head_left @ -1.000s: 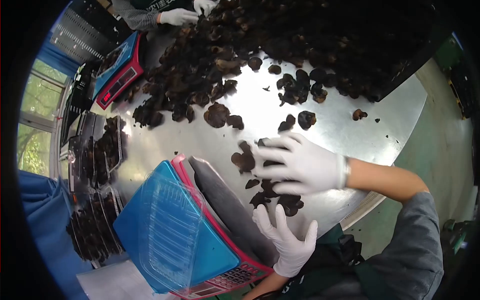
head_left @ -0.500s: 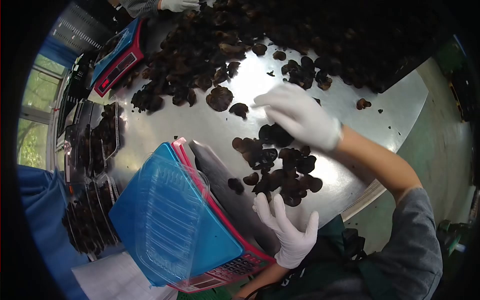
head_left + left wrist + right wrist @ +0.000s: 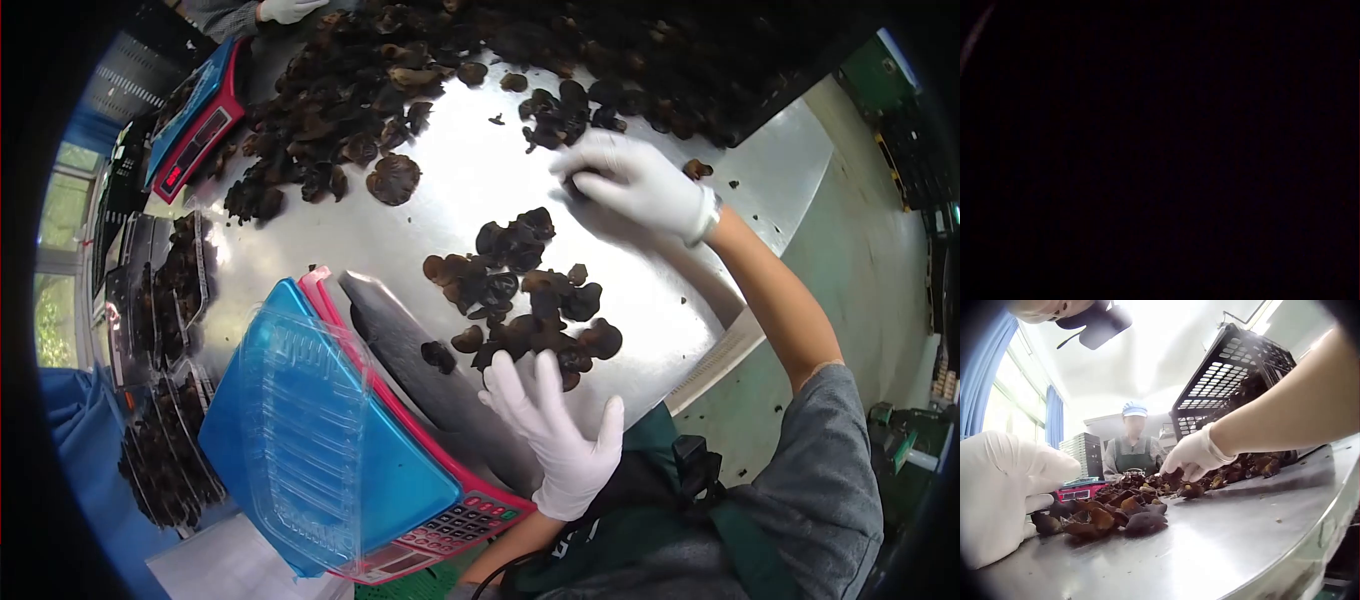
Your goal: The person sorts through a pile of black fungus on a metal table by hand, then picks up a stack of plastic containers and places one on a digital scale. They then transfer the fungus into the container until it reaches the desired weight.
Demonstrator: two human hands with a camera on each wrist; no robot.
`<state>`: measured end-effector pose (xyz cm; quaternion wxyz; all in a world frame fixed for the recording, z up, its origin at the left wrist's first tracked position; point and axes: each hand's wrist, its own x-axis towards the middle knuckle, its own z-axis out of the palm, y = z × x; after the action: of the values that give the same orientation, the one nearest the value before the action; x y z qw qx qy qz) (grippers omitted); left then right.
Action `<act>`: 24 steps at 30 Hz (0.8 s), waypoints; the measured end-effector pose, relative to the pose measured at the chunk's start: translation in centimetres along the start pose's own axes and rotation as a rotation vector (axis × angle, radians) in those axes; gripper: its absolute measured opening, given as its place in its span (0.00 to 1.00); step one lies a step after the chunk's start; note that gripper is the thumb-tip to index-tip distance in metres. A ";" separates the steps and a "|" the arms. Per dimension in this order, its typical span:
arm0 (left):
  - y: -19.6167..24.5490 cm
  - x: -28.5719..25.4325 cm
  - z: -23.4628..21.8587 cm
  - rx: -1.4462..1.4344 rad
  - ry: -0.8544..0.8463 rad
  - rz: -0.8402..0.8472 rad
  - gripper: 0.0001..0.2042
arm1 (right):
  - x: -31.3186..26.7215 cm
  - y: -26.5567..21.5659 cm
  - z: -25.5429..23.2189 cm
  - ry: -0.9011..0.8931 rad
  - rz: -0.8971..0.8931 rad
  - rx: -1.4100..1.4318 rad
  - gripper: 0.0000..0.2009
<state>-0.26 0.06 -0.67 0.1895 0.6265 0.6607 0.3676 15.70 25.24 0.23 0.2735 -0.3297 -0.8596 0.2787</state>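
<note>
My gloved right hand (image 3: pixel 635 185) is over the steel table in the head view, fingers curled, with a dark piece of wood ear mushroom (image 3: pixel 574 187) pinched at thumb and fingertips. The right wrist view shows this right hand (image 3: pixel 1196 456) reaching forward near the far pieces. My gloved left hand (image 3: pixel 565 445) lies with fingers spread, its fingertips at the near edge of a small heap of wood ear mushrooms (image 3: pixel 535 330). In the right wrist view the left hand (image 3: pixel 1004 494) sits beside that heap (image 3: pixel 1107 519). The left wrist view is almost wholly black.
A big wood ear pile (image 3: pixel 330 110) covers the far table, by a black crate (image 3: pixel 1210 387). Left of my hands, a blue-topped scale (image 3: pixel 400 480) bears a clear plastic tray (image 3: pixel 305 430). Filled trays (image 3: pixel 165 460) and a second scale (image 3: pixel 195 140) stand further left. Another person (image 3: pixel 1135 447) is opposite.
My right hand has swept over the small heap, reached a lone mushroom piece further out, and moved right with a piece. The left hand keeps its spread pose by the heap. The head view has shifted.
</note>
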 end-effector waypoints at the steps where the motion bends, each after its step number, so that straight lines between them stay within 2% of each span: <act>1: 0.5 0.3 -0.2 0.100 -0.063 0.000 0.41 | -1.6 -1.0 -0.4 -0.037 0.029 -0.033 0.10; 4: 1.4 1.1 0.1 0.332 -0.222 0.005 0.42 | -5.0 -3.7 -1.1 0.114 0.009 -0.121 0.06; 6: 1.3 1.1 0.5 0.359 -0.210 0.016 0.40 | -6.3 -4.5 -0.4 0.136 0.151 -0.002 0.06; 7: 1.4 1.2 0.5 0.380 -0.224 0.014 0.39 | -6.4 -5.7 -0.5 0.061 0.163 -0.027 0.09; 8: 1.4 1.2 0.5 0.402 -0.237 0.013 0.38 | -6.4 -5.4 0.4 0.064 0.109 -0.005 0.10; 11: 1.2 1.0 0.3 0.324 -0.178 0.019 0.33 | -5.1 -4.9 2.4 0.020 -0.130 -0.218 0.11; 14: 1.2 0.8 0.4 0.292 -0.144 0.008 0.32 | -4.4 -5.1 1.9 -0.128 -0.044 -0.198 0.10; 15: 1.2 0.8 0.5 0.284 -0.137 0.003 0.31 | -4.7 -5.8 0.8 -0.220 0.073 -0.155 0.07; 18: 1.3 0.9 0.3 0.260 -0.140 -0.012 0.32 | -7.5 -6.1 -2.4 -0.127 0.259 -0.045 0.08; 20: 1.3 1.0 0.2 0.270 -0.146 -0.009 0.33 | -10.3 -7.0 -7.0 -0.080 0.334 -0.076 0.10; 22: 1.3 0.9 0.2 0.276 -0.154 0.001 0.33 | -13.8 -7.9 -11.0 -0.163 0.531 -0.110 0.14; 24: 1.3 0.9 0.1 0.282 -0.159 0.018 0.34 | -15.3 -9.0 -11.9 -0.139 0.679 -0.279 0.14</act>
<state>0.64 0.86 0.38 0.1481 0.6800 0.6829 0.2221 29.44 12.20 10.05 0.0588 -0.6103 -0.7476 0.2554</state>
